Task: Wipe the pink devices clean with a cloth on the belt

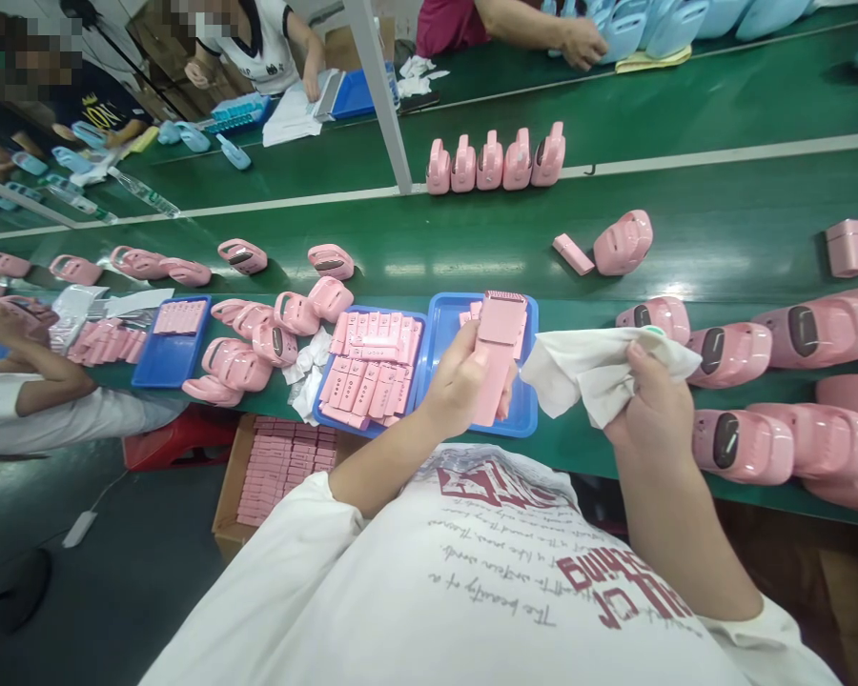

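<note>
My left hand (459, 383) is closed around a flat pink plastic piece (499, 357) with a ridged, comb-like top edge. The piece is held upright over a blue tray (531, 405), where a few pink parts show partly behind it. To the right, my right hand (650, 405) grips a white cloth (579, 367), which hangs out toward the left with a small green mark near my thumb. Cloth and pink piece are apart. Just left stands a second blue tray (423, 329) piled with pink rectangular parts (372, 367).
Glossy pink housings (747, 443) crowd the bench at right, with more (239, 362) at left. A row of pink housings (490, 162) stands by the divider near a metal post (382, 95). A cardboard box (227, 495) of pink parts sits below. Co-workers sit at left and across.
</note>
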Tool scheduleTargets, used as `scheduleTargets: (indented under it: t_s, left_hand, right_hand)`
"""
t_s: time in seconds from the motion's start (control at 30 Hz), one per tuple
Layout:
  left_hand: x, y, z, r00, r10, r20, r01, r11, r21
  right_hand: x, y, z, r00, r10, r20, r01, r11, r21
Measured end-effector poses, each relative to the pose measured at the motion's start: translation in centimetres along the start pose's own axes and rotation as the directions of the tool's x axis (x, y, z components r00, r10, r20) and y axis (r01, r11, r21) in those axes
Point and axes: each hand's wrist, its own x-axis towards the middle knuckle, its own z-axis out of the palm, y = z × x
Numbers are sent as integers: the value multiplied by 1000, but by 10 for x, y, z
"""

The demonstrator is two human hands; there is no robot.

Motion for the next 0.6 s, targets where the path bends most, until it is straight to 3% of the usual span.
scheduleTargets:
  t_s: [0.17,0.33,0.47,0.53,0.57,0.6]
  left_hand:
    - [0,-2,0,1000,8,12,-8,1000,14]
    - [0,-3,-4,997,34,65,-28,996,-79]
    - [1,-6,-4,993,-72,89,83,989,-121]
    - [2,-9,1,987,-132,88,142,982,-124]
    - [4,-10,3,986,-146,83,156,979,-129]
    - [6,-12,5,988,-143,61,150,978,-142]
  right_hand:
    - [1,3,-1,1000,-6,-1,6,1000,6]
    - [6,5,0,1000,-21,-9,21,1000,-5]
    - [2,1,12,974,-224,6,224,974,33]
    - [-5,0,19,915,-376,149,387,920,-54]
    - [-9,1,22,843,-443,305,496,860,-122]
    - [-13,3,25,724,-485,490,625,762,-169]
